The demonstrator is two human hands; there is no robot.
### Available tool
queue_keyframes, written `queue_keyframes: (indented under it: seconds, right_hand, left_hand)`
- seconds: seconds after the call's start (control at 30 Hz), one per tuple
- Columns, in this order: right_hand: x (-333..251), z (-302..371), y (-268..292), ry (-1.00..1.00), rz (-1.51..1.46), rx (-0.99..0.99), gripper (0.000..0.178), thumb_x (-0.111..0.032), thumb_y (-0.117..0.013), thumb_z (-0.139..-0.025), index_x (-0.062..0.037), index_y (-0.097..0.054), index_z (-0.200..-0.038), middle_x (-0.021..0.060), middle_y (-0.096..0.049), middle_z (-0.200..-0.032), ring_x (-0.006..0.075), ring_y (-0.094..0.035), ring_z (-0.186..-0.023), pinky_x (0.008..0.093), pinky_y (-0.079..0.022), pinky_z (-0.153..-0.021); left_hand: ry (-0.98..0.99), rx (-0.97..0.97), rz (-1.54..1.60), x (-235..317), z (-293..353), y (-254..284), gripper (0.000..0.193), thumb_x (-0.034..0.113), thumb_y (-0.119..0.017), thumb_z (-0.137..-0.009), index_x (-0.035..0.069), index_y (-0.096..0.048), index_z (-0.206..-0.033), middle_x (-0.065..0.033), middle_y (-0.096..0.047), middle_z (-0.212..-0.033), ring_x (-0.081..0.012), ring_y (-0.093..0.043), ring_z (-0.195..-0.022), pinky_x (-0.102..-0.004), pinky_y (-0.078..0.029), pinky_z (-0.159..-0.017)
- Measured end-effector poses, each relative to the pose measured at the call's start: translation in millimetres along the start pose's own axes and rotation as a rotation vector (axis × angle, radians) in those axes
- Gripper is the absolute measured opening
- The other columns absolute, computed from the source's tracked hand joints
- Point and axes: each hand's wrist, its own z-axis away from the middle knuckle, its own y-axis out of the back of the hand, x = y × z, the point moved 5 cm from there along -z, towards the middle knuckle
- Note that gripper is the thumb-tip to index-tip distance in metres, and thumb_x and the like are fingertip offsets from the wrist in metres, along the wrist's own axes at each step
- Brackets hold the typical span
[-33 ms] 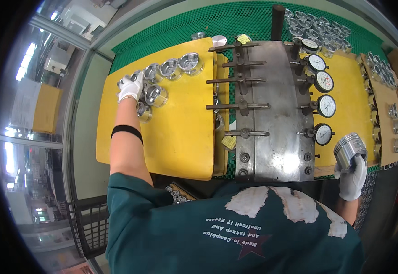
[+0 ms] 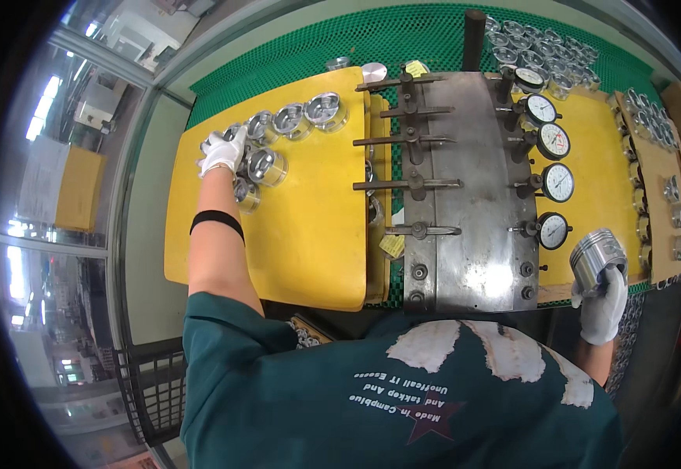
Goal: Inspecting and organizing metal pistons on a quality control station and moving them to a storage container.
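In my right hand (image 2: 602, 309), in a white glove, is a silver metal piston (image 2: 598, 256), held tilted off the front right edge of the bench. Its ringed grooves face up and away, and some fingers reach into its hollow end. My left hand (image 2: 223, 151), also gloved, is stretched over a group of pistons at the left of a yellow board (image 2: 309, 227), its fingers spread. It partly hides the pistons beneath it. Close by its wrist stand a piston (image 2: 267, 166) and another piston (image 2: 246, 194). A row including a piston (image 2: 325, 112) runs along the board's far side.
Between my arms stands a steel gauge fixture (image 2: 473, 187) with several clamp rods and round dial gauges (image 2: 558, 181). Many pistons (image 2: 543, 51) crowd the green mat (image 2: 403, 35) at the back right. More stand on a cardboard sheet (image 2: 661, 187) at the right. A glass partition (image 2: 157, 141) borders the left.
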Motion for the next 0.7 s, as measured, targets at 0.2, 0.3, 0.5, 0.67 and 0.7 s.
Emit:
queue_keyframes:
  seconds: [0.2, 0.3, 0.5, 0.67, 0.7]
  right_hand:
    - [-18.2, 3.4, -8.5, -0.623, -0.761, 0.040, 0.038, -0.019, -0.041, -0.096, 0.0058, -0.053, -0.122, 0.0141, -0.059, -0.112, 0.0203, -0.059, -0.097, 0.0326, -0.050, -0.080]
    - [-24.3, 3.1, -8.6, -0.698, -0.836, -0.058, 0.038, -0.021, -0.041, -0.096, 0.0050, -0.054, -0.121, 0.0130, -0.060, -0.109, 0.0193, -0.059, -0.095, 0.0305, -0.049, -0.082]
    - [-8.4, 7.6, -16.0, -0.589, -0.639, 0.061, 0.033, -0.026, -0.042, -0.097, 0.0022, -0.050, -0.112, 0.0156, -0.059, -0.084, 0.0200, -0.058, -0.052, 0.0277, -0.046, -0.043]
    - [-42.8, -5.9, -26.5, -0.653, -0.767, 0.022, 0.032, -0.025, -0.042, -0.098, 0.0023, -0.051, -0.114, 0.0149, -0.060, -0.088, 0.0197, -0.060, -0.057, 0.0277, -0.048, -0.048]
    - [-41.7, -6.1, -25.6, -0.654, -0.762, 0.021, 0.032, -0.025, -0.042, -0.098, 0.0023, -0.051, -0.114, 0.0149, -0.060, -0.088, 0.0197, -0.060, -0.057, 0.0277, -0.048, -0.048]
  left_hand:
    - [0.074, -0.108, 0.077, -9.3, -20.2, -10.4, 0.119, 0.069, -0.070, -0.068, 0.004, -0.020, -0.154, -0.0212, -0.037, -0.152, -0.0357, -0.036, -0.142, -0.0423, -0.030, -0.116]
    - [0.111, -0.112, 0.169, 3.8, -6.3, -3.9, 0.119, 0.062, -0.075, -0.066, 0.000, -0.022, -0.152, -0.0250, -0.046, -0.144, -0.0361, -0.048, -0.132, -0.0412, -0.036, -0.111]
    - [0.087, -0.092, -0.029, 3.8, 8.0, -4.0, 0.098, 0.060, -0.066, -0.071, 0.003, -0.038, -0.146, -0.0236, -0.046, -0.145, -0.0382, -0.049, -0.131, -0.0418, -0.038, -0.108]
    - [-0.025, -0.131, -0.073, -20.4, 6.6, -27.3, 0.087, 0.060, -0.056, -0.077, 0.018, -0.037, -0.150, -0.0228, -0.046, -0.146, -0.0408, -0.045, -0.134, -0.0464, -0.035, -0.111]
    - [-0.010, -0.123, -0.037, -9.8, 26.2, -21.1, 0.083, 0.060, -0.055, -0.078, 0.019, -0.040, -0.149, -0.0227, -0.048, -0.144, -0.0415, -0.045, -0.133, -0.0468, -0.036, -0.111]
